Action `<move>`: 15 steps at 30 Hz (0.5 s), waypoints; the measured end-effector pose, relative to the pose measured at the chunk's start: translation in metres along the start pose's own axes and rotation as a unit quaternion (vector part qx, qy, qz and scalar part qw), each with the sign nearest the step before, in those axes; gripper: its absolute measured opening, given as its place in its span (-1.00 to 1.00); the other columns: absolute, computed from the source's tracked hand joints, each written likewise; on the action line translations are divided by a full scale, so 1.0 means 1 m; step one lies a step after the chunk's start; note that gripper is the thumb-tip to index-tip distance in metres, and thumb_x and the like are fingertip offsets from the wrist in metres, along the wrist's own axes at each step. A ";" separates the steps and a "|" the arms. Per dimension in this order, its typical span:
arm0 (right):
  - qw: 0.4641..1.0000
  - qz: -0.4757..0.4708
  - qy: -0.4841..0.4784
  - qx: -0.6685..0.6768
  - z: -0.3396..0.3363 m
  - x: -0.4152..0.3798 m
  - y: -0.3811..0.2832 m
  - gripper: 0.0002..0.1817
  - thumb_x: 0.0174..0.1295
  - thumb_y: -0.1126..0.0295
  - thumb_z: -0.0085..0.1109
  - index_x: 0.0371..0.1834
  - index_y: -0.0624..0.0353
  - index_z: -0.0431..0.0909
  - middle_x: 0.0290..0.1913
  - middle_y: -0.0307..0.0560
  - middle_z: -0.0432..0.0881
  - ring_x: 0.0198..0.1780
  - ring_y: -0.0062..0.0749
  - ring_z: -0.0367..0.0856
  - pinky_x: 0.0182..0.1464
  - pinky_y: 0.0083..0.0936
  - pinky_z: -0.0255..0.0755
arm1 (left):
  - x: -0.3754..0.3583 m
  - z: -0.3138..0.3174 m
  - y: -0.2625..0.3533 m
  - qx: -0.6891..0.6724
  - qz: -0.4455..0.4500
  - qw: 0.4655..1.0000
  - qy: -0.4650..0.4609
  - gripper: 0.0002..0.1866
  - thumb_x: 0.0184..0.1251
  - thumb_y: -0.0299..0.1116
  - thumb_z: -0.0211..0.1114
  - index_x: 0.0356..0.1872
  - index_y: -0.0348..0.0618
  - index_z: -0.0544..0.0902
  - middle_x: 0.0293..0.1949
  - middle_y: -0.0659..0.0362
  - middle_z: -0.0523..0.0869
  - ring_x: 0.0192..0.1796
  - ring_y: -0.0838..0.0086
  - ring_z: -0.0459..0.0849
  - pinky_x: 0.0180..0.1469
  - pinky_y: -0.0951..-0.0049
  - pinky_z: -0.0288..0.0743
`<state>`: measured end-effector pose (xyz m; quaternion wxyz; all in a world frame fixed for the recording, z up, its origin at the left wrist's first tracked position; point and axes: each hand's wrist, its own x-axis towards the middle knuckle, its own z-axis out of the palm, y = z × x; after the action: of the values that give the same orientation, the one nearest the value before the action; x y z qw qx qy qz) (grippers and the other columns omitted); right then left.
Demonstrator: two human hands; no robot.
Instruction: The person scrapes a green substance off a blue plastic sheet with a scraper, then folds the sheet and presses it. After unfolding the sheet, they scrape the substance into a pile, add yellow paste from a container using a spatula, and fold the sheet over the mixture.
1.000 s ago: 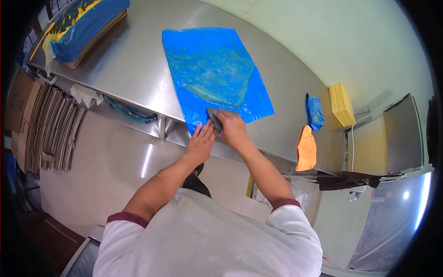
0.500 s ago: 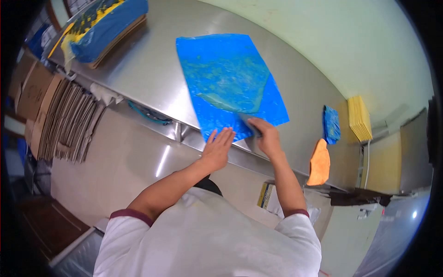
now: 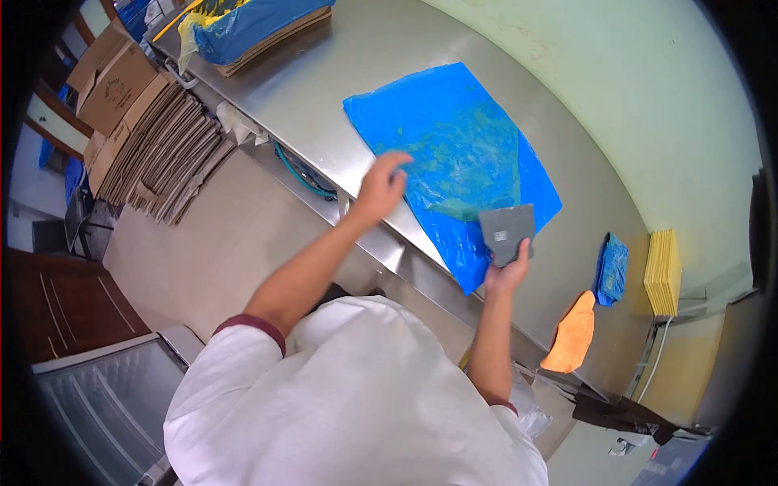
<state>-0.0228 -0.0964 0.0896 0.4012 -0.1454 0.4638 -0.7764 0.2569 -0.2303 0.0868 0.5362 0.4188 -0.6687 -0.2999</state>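
Observation:
A blue plastic sheet or bag [image 3: 429, 97] lies flat on the steel table, with a wrinkled, greenish translucent patch [image 3: 474, 158] across its middle. My right hand [image 3: 508, 274] grips a flat grey scraper [image 3: 508, 231], its broad face turned up, above the sheet's near right part. At the sheet's left edge is my left hand [image 3: 381, 188], slightly blurred, with thumb and forefinger apart and nothing visible held. The blue plastic's near corner [image 3: 466, 271] reaches the table's front edge beside my right wrist.
On the steel table [image 3: 304, 101] stands a blue-lined box [image 3: 267, 32] with yellow contents at the far left. An orange cloth [image 3: 571, 336], a folded blue packet [image 3: 613, 269] and a yellow stack [image 3: 663, 273] lie right. Flattened cardboard [image 3: 174, 154] stands left of the table.
My left hand has moved from the sheet's near edge to its left edge. My right hand has raised and turned the scraper. The view has shifted and rotated.

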 end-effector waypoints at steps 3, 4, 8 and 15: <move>0.998 -0.061 0.025 -0.018 0.017 -0.019 0.032 -0.46 0.47 0.11 0.16 0.26 0.39 0.43 0.15 0.03 0.62 0.11 -0.23 0.65 0.14 -0.27 0.53 | 0.044 -0.043 -0.042 0.131 0.065 0.989 -0.033 -0.68 0.45 -0.43 0.11 0.14 -0.23 0.61 0.19 -0.09 0.64 0.28 0.03 0.56 0.36 0.17 0.41; 0.996 -0.082 0.020 -0.032 0.013 -0.017 0.035 -0.45 0.47 0.10 0.15 0.24 0.40 0.44 0.14 0.05 0.62 0.11 -0.22 0.65 0.14 -0.26 0.53 | 0.054 -0.052 -0.050 0.165 0.063 0.982 -0.069 -0.65 0.49 -0.37 0.08 0.21 -0.21 0.58 0.25 -0.07 0.61 0.36 0.05 0.50 0.44 0.12 0.31; 0.984 -0.153 0.014 -0.091 -0.015 0.008 0.028 -0.44 0.48 0.06 0.14 0.18 0.44 0.46 0.10 0.12 0.62 0.08 -0.19 0.66 0.13 -0.24 0.53 | 0.067 -0.072 -0.086 0.271 0.048 0.949 -0.155 -0.61 0.47 -0.31 0.10 0.24 -0.20 0.56 0.31 -0.04 0.56 0.42 0.07 0.43 0.51 -0.03 0.15; 0.962 -0.121 0.151 -0.191 -0.052 0.083 -0.071 -0.46 0.43 0.11 0.22 0.25 0.33 0.46 0.12 -0.04 0.64 0.07 -0.29 0.66 0.09 -0.33 0.57 | 0.009 -0.067 -0.010 0.274 0.113 0.896 -0.330 -0.54 0.25 -0.27 0.29 0.20 -0.08 0.61 0.23 0.11 0.65 0.30 0.22 0.56 0.44 -0.08 0.19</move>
<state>-0.1412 -0.1108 0.1092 0.1949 -0.1555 0.6374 -0.7291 0.3236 -0.2393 0.0989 0.1791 0.3476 -0.9058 -0.1634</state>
